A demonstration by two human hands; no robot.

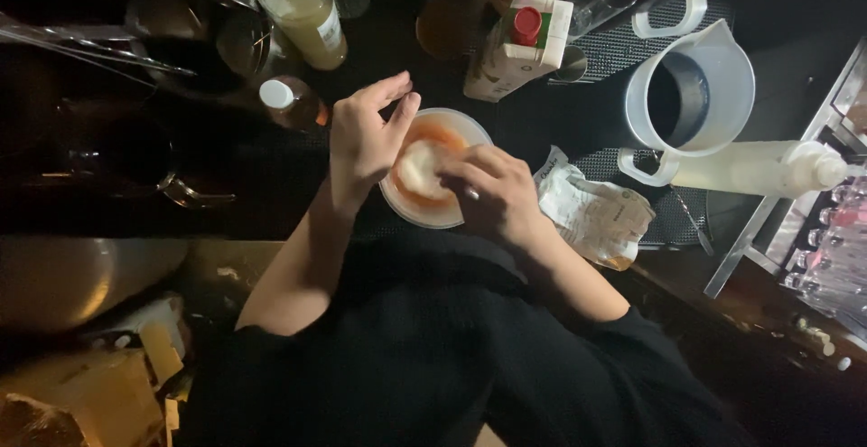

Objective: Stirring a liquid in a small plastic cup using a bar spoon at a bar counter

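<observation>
A clear plastic cup (449, 127) with orange liquid and a pale lump in it stands on the dark counter straight below me. My left hand (366, 140) rests on the cup's left rim, thumb and fingers around its side. My right hand (495, 191) reaches over the cup's right side, its fingertips pinched on a small metal utensil (470, 193) that dips into the cup; most of the utensil is hidden.
A juice carton with a red cap (517, 46), a red-capped bottle (302, 9) and a small white-capped bottle (291, 101) stand behind the cup. Two white pitchers (695, 95) and a squeeze bottle (763, 168) sit right. A crumpled packet (596, 217) lies beside my right hand.
</observation>
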